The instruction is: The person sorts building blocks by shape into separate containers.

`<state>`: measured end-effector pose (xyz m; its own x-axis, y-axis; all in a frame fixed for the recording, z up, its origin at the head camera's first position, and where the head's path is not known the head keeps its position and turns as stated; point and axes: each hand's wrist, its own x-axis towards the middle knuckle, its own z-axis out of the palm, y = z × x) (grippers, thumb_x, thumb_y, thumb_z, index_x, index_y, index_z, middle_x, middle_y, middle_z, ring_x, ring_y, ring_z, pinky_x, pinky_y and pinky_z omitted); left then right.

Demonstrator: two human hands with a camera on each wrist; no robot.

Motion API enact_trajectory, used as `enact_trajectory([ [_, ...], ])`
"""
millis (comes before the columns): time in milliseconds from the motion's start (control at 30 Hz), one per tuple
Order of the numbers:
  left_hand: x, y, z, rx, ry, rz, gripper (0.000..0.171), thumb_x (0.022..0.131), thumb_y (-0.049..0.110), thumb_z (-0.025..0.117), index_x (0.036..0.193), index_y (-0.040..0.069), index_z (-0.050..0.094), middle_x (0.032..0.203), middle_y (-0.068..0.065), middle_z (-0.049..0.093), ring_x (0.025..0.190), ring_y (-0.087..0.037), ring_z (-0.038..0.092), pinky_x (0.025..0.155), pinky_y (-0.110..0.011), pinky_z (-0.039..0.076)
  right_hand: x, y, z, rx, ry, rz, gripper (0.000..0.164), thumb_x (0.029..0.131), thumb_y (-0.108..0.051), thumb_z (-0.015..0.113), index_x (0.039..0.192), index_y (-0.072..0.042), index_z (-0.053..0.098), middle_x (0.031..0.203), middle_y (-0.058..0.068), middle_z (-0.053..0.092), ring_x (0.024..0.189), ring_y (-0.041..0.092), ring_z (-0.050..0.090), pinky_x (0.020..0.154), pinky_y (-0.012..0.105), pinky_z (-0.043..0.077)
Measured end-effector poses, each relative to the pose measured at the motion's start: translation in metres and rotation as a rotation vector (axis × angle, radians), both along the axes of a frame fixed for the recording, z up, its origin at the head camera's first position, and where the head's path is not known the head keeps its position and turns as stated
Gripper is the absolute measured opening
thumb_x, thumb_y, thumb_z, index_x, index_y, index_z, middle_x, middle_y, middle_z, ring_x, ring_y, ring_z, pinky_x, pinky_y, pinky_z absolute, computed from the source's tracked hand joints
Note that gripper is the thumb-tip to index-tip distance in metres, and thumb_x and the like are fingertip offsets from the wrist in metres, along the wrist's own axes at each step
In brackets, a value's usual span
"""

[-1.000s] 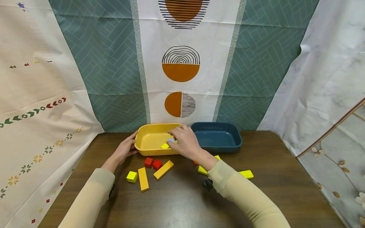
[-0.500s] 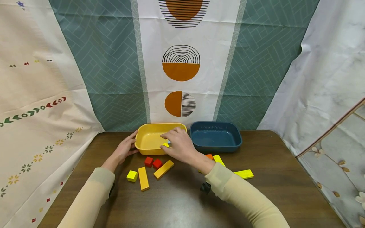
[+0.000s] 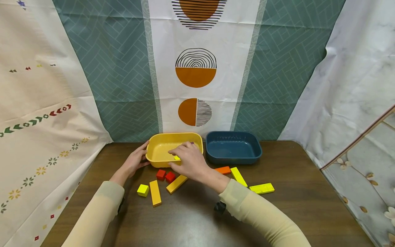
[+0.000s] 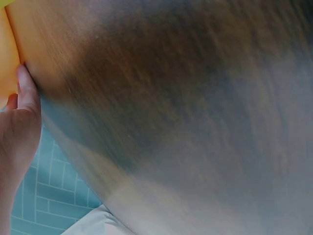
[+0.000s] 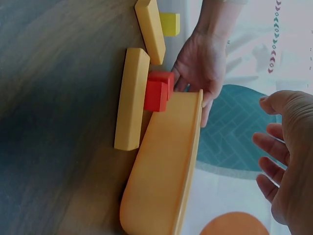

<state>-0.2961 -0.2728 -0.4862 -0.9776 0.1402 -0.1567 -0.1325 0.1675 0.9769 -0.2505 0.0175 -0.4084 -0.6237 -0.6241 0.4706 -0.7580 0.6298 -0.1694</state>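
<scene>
A yellow plastic bin [image 3: 161, 164] stands at the back of the table. My left hand [image 3: 134, 162] holds its left end, fingers and thumb spread around the outer wall. My right hand [image 3: 192, 162] is above the bin's front right part. Its fingers are loosely bent and apart in the right wrist view, with nothing between them. Inside the bin, a bit of a yellow block [image 3: 177, 157] shows beside my right hand. A small purple piece [image 3: 192, 142] shows behind it. The rest of the bin's contents is hidden by the right hand.
To the right stands a dark blue bin [image 3: 233, 161]. In front lie two red cubes [image 3: 160, 175], a yellow cube [image 3: 143, 190] and two orange-yellow bars [image 3: 155, 193]. An orange bar [image 3: 223, 170] and yellow bars [image 3: 262, 188] lie near my right forearm.
My right hand has moved left and toward me over the bin. A light blue piece is now hidden, and a purple piece has come into view. My left hand stays at the bin's end.
</scene>
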Motion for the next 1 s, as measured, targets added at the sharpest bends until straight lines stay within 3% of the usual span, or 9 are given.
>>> enact_trajectory([
  [433, -0.003, -0.001, -0.002, -0.008, -0.012, 0.012, 0.057, 0.112, 0.023, 0.034, 0.166, 0.03, 0.015, 0.17, -0.008, 0.013, 0.139, -0.039, 0.044, 0.108, -0.053, 0.043, 0.015, -0.013, -0.014, 0.0, -0.047, 0.071, 0.043, 0.09, -0.042, 0.078, 0.124, -0.016, 0.074, 0.118, -0.005, 0.072, 0.109, 0.017, 0.053, 0.093, 0.032, 0.045],
  [1000, 0.001, -0.001, 0.002, -0.004, -0.007, 0.004, 0.057, 0.112, 0.026, 0.035, 0.165, 0.032, 0.017, 0.17, -0.008, 0.015, 0.139, -0.039, 0.044, 0.109, -0.054, 0.043, 0.033, -0.043, -0.043, 0.095, -0.105, 0.122, 0.042, 0.09, -0.048, 0.075, 0.12, -0.018, 0.076, 0.105, -0.009, 0.073, 0.1, 0.013, 0.052, 0.086, 0.026, 0.043],
])
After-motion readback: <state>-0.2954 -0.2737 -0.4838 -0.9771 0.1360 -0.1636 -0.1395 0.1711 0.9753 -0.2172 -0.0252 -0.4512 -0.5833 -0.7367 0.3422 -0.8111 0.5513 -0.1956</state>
